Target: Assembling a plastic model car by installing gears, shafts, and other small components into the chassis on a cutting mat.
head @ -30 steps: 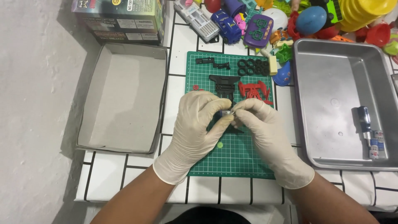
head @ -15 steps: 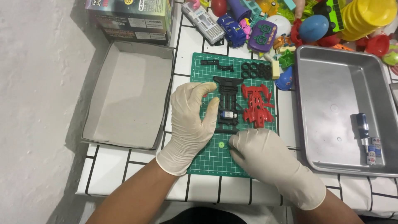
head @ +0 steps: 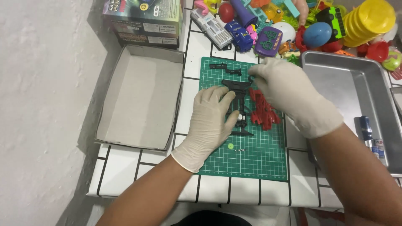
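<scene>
A green cutting mat (head: 259,155) lies on the white tiled table. My left hand (head: 209,121), in a white glove, rests on a black toy chassis (head: 239,90) at the mat's middle, with the thumb beside it. A red toy body part (head: 264,112) lies just right of the chassis. My gloved right hand (head: 293,94) reaches over the red part to the mat's upper right; its fingertips curl down there and hide what they touch. Small black strips (head: 225,67) lie at the mat's top. A green dot (head: 230,146) and tiny loose bits (head: 240,149) sit below the chassis.
An open cardboard box tray (head: 142,96) stands left of the mat, a printed box (head: 142,19) behind it. A metal tray (head: 356,88) on the right holds a blue-handled screwdriver (head: 366,127). Several colourful toys (head: 318,29) are piled along the back.
My right hand has moved from the mat's lower part up to its upper right corner. The left hand stays on the black chassis. The camera view has shifted slightly.
</scene>
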